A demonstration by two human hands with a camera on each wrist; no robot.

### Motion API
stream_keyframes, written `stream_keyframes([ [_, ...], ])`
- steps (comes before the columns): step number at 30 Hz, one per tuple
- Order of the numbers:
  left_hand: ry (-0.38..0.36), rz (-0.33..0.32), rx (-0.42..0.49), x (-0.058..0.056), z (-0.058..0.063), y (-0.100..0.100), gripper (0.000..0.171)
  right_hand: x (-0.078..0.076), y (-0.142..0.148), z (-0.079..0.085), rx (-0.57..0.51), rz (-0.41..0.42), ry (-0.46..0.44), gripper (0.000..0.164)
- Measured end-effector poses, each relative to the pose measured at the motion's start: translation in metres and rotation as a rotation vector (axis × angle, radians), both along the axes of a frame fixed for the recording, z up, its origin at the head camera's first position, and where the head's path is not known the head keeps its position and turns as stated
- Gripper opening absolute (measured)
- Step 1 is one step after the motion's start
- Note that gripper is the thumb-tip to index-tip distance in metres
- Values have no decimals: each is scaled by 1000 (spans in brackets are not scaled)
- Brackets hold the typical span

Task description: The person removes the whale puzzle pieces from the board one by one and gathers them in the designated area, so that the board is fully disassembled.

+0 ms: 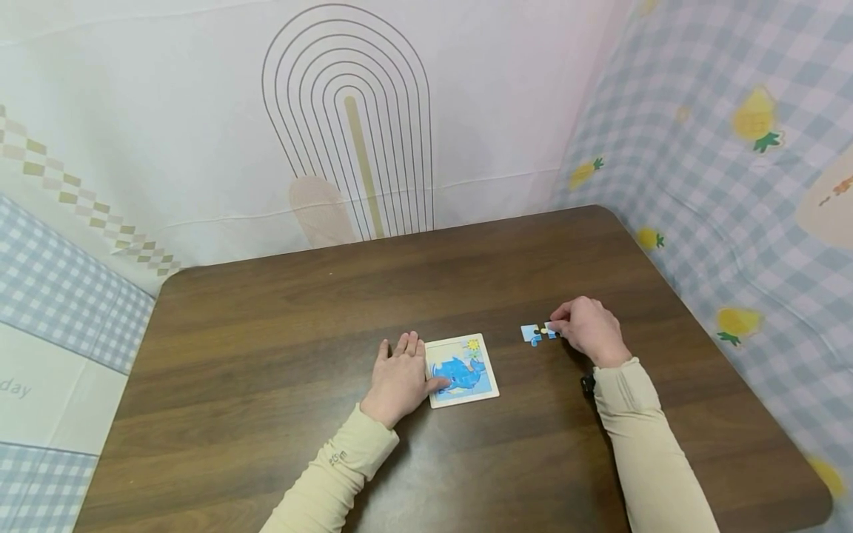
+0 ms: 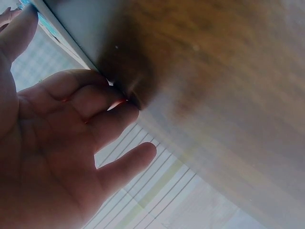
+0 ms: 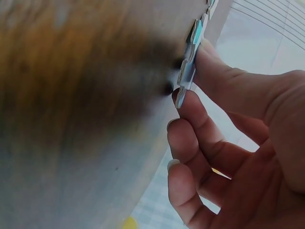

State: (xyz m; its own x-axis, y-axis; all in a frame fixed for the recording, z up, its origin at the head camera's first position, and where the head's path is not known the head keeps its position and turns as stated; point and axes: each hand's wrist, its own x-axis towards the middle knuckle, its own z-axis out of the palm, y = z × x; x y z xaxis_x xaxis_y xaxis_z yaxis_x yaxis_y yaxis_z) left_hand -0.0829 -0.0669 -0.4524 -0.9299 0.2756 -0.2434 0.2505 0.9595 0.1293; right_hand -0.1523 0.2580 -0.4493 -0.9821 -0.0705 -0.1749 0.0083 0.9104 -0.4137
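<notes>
A small square puzzle board (image 1: 494, 381) with a pale rim lies on the table, showing a blue whale (image 1: 461, 374) and a yellow sun-like flower. Part of its upper left inside is bare. At its left edge rests my left hand (image 1: 398, 379), thumb across the whale and the other fingers stretched out alongside. To the right of the board, my right hand (image 1: 591, 330) pinches a light-blue puzzle piece (image 3: 189, 69) between thumb and index finger. Just left of that piece lies another light-blue piece (image 1: 529, 334); whether the two interlock I cannot tell.
The brown wooden table (image 1: 280, 326) has rounded far corners. Behind it hangs a white cloth (image 1: 493, 96) with line arches, and on the right a checked cloth (image 1: 700, 170) with pineapples. A dark band (image 1: 587, 383) sits at my right wrist.
</notes>
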Motion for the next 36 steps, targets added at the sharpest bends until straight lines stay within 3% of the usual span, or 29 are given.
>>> stream_keyframes([
  [25, 13, -15, -17, -1, -2, -1, 91, 2, -5, 4, 48, 21, 35, 10],
  [30, 8, -6, -4, -1, -1, -2, 91, 3, -8, 2, 51, 74, 105, 7],
  [36, -2, -8, -6, -1, 0, -2, 92, 8, -14, 3, -63, 89, 209, 14],
])
